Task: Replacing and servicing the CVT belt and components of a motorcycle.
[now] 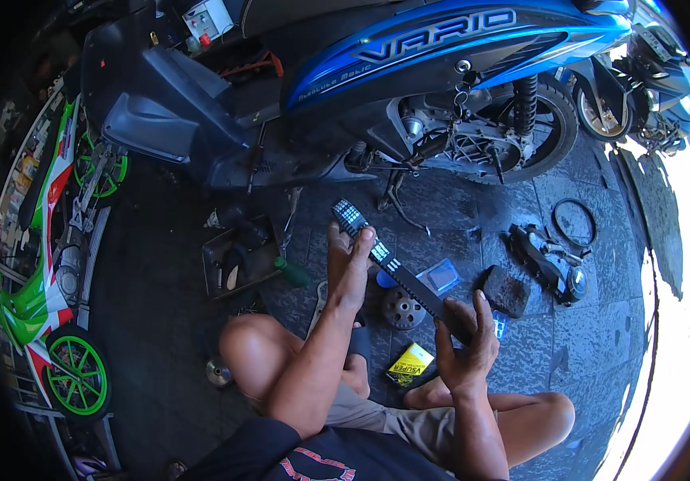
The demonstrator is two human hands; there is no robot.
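A black toothed drive belt with white print is stretched long and narrow between my hands, slanting from upper left to lower right. My left hand grips it near the upper end, thumb on top. The lower end lies in my right hand, between thumb and fingers. On the floor below the belt sits a round metal clutch bell with holes. A yellow package lies near my feet. Just beyond the belt is a blue-edged flat packet.
A blue and black scooter stands ahead, its rear wheel side exposed. On the right are a dark block, an engine cover and a black ring. A tool tray and green bottle lie left. Far left stands a green motorcycle.
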